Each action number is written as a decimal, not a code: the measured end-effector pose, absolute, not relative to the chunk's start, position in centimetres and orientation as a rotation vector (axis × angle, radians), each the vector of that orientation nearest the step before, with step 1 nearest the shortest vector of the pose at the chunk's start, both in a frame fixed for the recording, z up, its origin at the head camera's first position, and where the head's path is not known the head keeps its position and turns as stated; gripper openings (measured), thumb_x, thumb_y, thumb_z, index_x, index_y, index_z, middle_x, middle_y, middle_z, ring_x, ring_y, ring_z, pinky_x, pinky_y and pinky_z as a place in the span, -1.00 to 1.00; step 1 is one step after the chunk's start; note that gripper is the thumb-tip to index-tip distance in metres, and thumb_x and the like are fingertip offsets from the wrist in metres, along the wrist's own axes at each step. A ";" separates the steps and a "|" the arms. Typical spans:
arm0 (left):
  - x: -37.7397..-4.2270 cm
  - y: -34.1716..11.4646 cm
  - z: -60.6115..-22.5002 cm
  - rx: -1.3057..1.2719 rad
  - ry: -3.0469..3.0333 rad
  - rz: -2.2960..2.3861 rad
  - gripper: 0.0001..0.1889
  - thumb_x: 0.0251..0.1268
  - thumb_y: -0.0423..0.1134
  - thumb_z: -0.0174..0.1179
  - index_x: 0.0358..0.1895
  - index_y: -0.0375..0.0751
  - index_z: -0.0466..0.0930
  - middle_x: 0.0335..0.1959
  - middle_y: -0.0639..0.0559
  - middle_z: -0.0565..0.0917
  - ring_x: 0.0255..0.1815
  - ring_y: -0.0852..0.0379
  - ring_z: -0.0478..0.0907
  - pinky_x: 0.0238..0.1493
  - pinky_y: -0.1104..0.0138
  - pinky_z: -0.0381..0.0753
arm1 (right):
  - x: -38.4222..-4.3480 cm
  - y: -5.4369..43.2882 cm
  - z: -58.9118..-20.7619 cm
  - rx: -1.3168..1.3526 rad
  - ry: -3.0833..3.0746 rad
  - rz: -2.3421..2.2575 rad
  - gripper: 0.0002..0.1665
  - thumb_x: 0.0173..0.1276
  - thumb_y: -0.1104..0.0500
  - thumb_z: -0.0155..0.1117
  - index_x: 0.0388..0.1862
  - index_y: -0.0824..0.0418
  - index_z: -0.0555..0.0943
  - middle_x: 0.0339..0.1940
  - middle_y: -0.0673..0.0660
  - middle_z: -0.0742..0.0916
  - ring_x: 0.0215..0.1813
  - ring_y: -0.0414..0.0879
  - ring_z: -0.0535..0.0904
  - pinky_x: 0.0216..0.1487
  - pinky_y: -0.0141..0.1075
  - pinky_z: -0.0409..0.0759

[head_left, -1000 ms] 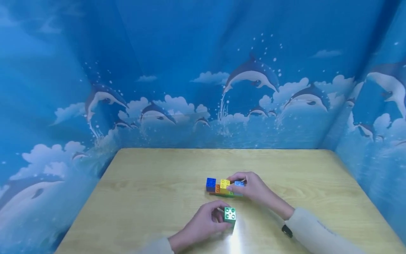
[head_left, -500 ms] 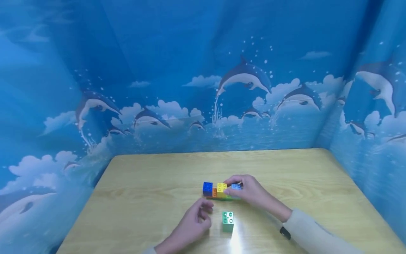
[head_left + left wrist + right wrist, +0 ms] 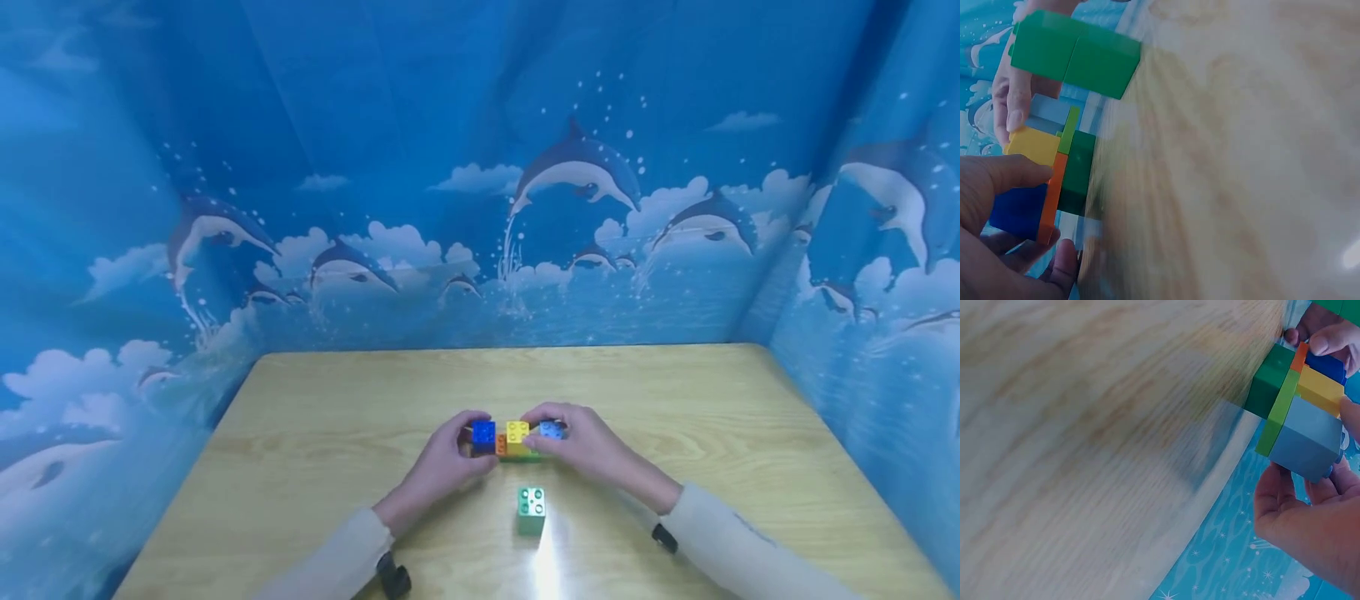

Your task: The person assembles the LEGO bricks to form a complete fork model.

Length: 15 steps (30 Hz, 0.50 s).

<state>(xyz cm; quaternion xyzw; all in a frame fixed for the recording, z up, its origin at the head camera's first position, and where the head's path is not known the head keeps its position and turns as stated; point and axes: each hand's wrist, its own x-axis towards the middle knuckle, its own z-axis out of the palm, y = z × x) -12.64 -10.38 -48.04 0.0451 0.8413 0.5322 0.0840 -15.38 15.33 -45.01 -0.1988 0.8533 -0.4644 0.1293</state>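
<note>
Joined toy building bricks stand in the middle of the table, between both hands. My left hand [image 3: 442,458] grips their left end, with the thumb in front and fingers behind the dark blue brick [image 3: 483,435]. At the other end my right hand [image 3: 592,442] holds the yellow brick [image 3: 517,433] and light blue brick [image 3: 1307,437] between thumb and fingers. Under these run an orange plate [image 3: 1052,197] and a light green plate [image 3: 1279,415], with a dark green brick [image 3: 1077,178] below. Nearer the person, a separate green brick stack [image 3: 531,510] stands upright, untouched.
The wooden table [image 3: 337,392] has its far edge against a blue dolphin-print curtain [image 3: 420,167], which also hangs at both sides. Each sleeve has a black band at the wrist. Glare lies on the table in front of the green stack.
My left hand has let go of the green brick stack, moved up and left, and taken hold of the dark blue end. My right hand has stayed on the joined bricks.
</note>
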 end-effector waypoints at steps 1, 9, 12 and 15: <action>-13.0 -10.2 -48.0 0.145 2.504 1.587 -0.36 0.17 -0.37 0.62 0.36 -0.17 0.62 0.23 -0.13 0.68 0.16 -0.14 0.65 0.24 -0.05 0.69 | -15.4 15.4 -45.0 -0.586 2.485 -1.341 -0.54 0.48 -0.05 0.55 0.26 0.08 0.74 0.15 0.03 0.78 0.06 -0.06 0.69 0.07 -0.17 0.74; -13.8 -9.9 -48.2 0.119 2.462 1.551 -0.48 0.10 -0.41 0.65 0.16 -0.23 0.70 0.06 -0.10 0.75 0.14 -0.15 0.70 0.23 -0.03 0.72 | -15.4 16.3 -45.4 -0.459 2.481 -1.228 -0.40 0.21 0.17 0.74 0.20 0.13 0.69 0.07 0.06 0.77 0.09 -0.02 0.70 0.16 0.01 0.74; -13.8 -9.9 -48.3 0.118 2.478 1.501 -0.41 0.10 -0.35 0.67 0.24 -0.29 0.68 0.07 -0.12 0.75 0.15 -0.14 0.70 0.25 -0.03 0.70 | -15.4 16.3 -45.9 -0.407 2.472 -1.249 -0.47 0.17 0.21 0.75 0.11 0.09 0.73 0.02 0.03 0.78 0.06 -0.04 0.71 0.17 0.01 0.73; -13.7 -10.0 -48.3 0.122 2.487 1.463 -0.37 0.10 -0.32 0.68 0.28 -0.33 0.67 0.08 -0.14 0.75 0.16 -0.16 0.70 0.27 -0.06 0.68 | -15.4 16.2 -46.2 -0.422 2.474 -1.270 -0.48 0.15 0.21 0.77 0.08 0.08 0.75 0.00 0.02 0.80 0.05 -0.05 0.72 0.16 0.01 0.74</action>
